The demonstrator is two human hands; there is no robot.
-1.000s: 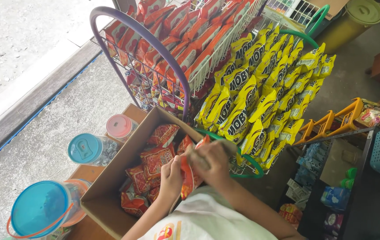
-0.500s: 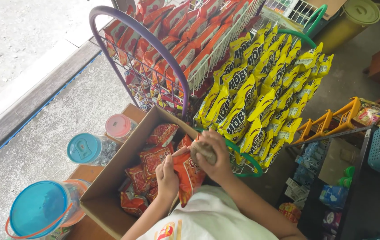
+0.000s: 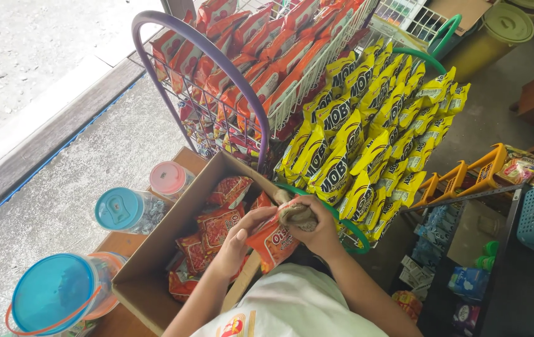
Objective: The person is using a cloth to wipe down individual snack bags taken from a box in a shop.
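a: item one, hands?

b: left hand (image 3: 237,240), fingers curled and pressed against the lower edge of an orange snack packet (image 3: 272,240). right hand (image 3: 312,226), fingers closed around the packet's top end together with a crumpled brownish wad (image 3: 297,215); what the wad is, cannot tell.

a: location of the packet?

b: held between both hands, just above the right-hand edge of an open cardboard box (image 3: 155,274), close to the person's white shirt (image 3: 292,309).

a: box contents?

b: more orange-red packets (image 3: 214,228) of the same kind, lying loose and overlapping. one flap of the box stands up toward the racks.

a: surroundings, left side?

b: a clear jar with a pink lid (image 3: 168,178) and a clear jar with a blue lid (image 3: 120,209) just beside the box; a larger tub with a blue lid and orange handle (image 3: 52,293) nearer the bottom corner. all rest on a wooden surface (image 3: 108,321).

a: surroundings, above?

b: a purple-framed wire rack (image 3: 208,53) hung with rows of orange-red packets; beside it a green-framed rack (image 3: 357,231) hung with yellow packets (image 3: 367,131), its lower rim touching the right hand's side.

a: right side?

b: an orange plastic rack (image 3: 466,175), a blue basket (image 3: 532,218), small goods below in shadow, too dim to list.
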